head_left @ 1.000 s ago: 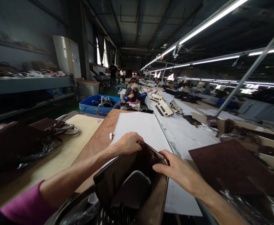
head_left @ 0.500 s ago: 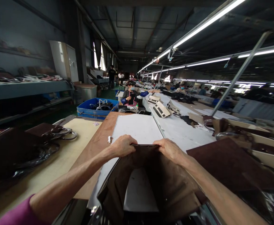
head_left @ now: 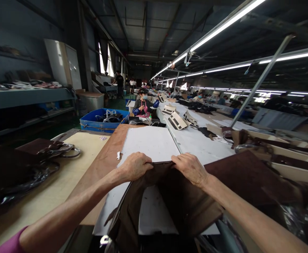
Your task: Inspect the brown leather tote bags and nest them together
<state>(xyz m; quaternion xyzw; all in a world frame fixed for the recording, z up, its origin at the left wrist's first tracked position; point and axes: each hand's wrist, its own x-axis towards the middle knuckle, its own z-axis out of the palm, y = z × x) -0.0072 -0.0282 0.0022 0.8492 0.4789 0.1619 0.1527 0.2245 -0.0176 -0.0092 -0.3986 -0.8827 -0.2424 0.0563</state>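
A dark brown fabric piece (head_left: 193, 207), curved round like the body or lining of a bag, hangs between my arms. Its far top edge is pinched at the left by my left hand (head_left: 135, 166), thumb and fingers closed. A short way along the same edge, my right hand (head_left: 191, 169) pinches it too, so a stretch of hem spans the gap. Beneath and beyond lies a white sheet (head_left: 150, 142), which also shows through the opening in the fabric. The fabric's near end is dark and partly out of view.
Brown bags with clear-wrapped handles (head_left: 64, 149) lie on the pale board at left. Brown panels (head_left: 243, 175) are piled at right. A blue bin (head_left: 103, 121) stands ahead, near a seated co-worker (head_left: 143, 105). Cream pieces (head_left: 177, 120) lie on the long table; a metal post (head_left: 262, 80) slants at right.
The view has turned slightly right, so the surroundings sit further left. Both hands keep their pinch on the edge, and the fabric's right side hangs a little differently.
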